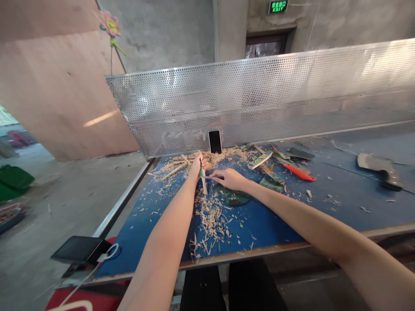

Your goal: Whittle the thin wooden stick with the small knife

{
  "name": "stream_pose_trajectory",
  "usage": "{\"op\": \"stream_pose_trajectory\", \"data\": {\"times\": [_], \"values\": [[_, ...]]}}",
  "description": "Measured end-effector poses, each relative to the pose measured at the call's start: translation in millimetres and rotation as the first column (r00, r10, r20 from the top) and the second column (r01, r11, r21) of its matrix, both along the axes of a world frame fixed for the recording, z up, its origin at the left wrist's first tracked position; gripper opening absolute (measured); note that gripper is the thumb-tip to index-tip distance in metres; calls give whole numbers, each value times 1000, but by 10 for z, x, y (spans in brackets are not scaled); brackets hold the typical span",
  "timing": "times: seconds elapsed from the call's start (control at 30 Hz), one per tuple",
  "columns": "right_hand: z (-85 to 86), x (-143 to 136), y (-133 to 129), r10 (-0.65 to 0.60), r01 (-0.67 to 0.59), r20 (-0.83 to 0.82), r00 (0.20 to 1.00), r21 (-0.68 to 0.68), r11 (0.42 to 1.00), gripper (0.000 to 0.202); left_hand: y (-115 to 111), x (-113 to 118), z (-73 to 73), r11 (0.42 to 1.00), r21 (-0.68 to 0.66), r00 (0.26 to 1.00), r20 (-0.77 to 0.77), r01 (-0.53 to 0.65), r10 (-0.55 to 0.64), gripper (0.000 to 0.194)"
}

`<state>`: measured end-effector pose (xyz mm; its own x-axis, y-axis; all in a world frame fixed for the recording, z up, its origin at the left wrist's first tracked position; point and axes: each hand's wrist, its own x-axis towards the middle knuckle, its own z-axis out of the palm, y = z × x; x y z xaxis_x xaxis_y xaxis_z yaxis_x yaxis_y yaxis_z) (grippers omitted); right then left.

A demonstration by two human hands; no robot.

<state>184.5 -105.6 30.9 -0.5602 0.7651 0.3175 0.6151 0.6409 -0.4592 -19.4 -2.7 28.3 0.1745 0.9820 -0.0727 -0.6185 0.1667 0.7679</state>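
My left hand (197, 164) is closed round a pale wooden stick (204, 186) with a green part near its upper end. The stick's lower end points toward me, just above the blue tabletop. My right hand (229, 179) is closed on a small knife (211, 177), whose thin, purplish blade lies across the stick just below my left fingers. Most of the knife's handle is hidden in my fingers. Curled wood shavings (210, 216) lie in a heap under the stick and toward the front edge. Beneath my right hand is a dark green flat piece (236, 197).
A phone (215, 142) leans against the perforated metal screen (227, 95) at the back. To the right lie a red-handled tool (300, 172), a painted piece (260, 160) and a curved grey sheet (378, 166). A black device with a white cable (81, 249) sits at the left corner.
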Motion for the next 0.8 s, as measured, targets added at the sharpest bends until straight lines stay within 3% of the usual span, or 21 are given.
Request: {"op": "stream_pose_trajectory", "data": {"times": [0.37, 0.5, 0.63, 0.8], "values": [[-12, -123, -32, -5, -7, -81, 997, -153, 988, 26, 148, 29, -101, 997, -66, 999, -25, -40, 38, 47], [0, -97, -139, 103, -124, -93, 990, -246, 961, 23, 158, -11, -106, 998, -58, 999, -8, -38, 37, 48], [82, -33, -245, 260, -261, -36, 965, -233, 937, 20, 145, -27, -84, 998, -68, 1000, -11, -20, 19, 47], [76, 4, -228, 218, -220, -33, 975, -190, 957, 24, 145, -44, -77, 1000, -21, 1000, 0, 11, -11, 49]]}}
